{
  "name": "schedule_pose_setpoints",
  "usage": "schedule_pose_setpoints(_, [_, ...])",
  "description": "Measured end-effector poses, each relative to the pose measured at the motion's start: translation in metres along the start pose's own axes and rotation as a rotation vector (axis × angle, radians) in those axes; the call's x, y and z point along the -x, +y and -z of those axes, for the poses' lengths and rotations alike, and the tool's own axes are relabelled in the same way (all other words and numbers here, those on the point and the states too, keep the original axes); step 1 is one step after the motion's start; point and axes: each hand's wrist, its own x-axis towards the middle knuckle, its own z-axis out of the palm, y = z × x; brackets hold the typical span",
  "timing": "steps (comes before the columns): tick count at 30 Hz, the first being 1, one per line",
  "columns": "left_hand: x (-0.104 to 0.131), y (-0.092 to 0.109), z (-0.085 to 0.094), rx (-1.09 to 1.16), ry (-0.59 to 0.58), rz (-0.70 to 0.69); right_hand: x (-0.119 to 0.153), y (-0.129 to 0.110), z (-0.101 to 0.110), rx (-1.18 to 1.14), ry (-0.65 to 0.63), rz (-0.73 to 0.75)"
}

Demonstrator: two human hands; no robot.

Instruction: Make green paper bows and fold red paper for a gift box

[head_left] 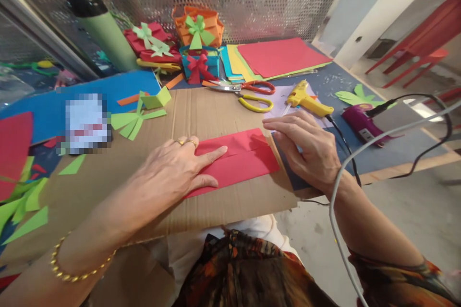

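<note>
A folded piece of red paper (245, 165) lies on a sheet of brown cardboard (201, 115). My left hand (180, 163) rests flat on the paper's left part, fingers stretched and a gold ring on one of them. My right hand (308, 146) hovers at the paper's right end, fingers extended and holding nothing that I can see. Just beyond that hand lies a yellow glue gun (309, 99), on a pale lilac sheet (281, 93). Scissors (248, 93) with one red and one yellow handle loop lie past the red paper.
Small paper boxes with bows, one orange (212, 29) and one blue (212, 64), stand at the back. A stack of coloured paper (281, 57) lies beside them. Green paper pieces (135, 120) lie left. A grey cable (360, 146) crosses in front of my right forearm.
</note>
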Motion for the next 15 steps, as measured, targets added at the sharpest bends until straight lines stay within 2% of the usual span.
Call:
schedule_pose_setpoints(4, [0.001, -0.002, -0.002, 0.042, 0.029, -0.013, 0.002, -0.005, 0.002, 0.021, -0.101, -0.141])
schedule_pose_setpoints(8, [0.002, -0.002, -0.002, 0.093, 0.035, 0.003, 0.003, -0.009, 0.002, 0.036, 0.004, -0.218])
schedule_pose_setpoints(10, [0.002, -0.001, 0.000, 0.088, 0.025, 0.003, 0.001, -0.010, 0.000, 0.012, -0.024, -0.148])
schedule_pose_setpoints(11, [0.002, -0.001, 0.001, 0.080, 0.017, 0.000, 0.000, -0.011, -0.001, -0.005, -0.078, -0.082])
schedule_pose_setpoints(15, [0.000, 0.002, 0.007, 0.048, -0.023, -0.008, 0.002, -0.016, -0.012, -0.006, -0.390, 0.149])
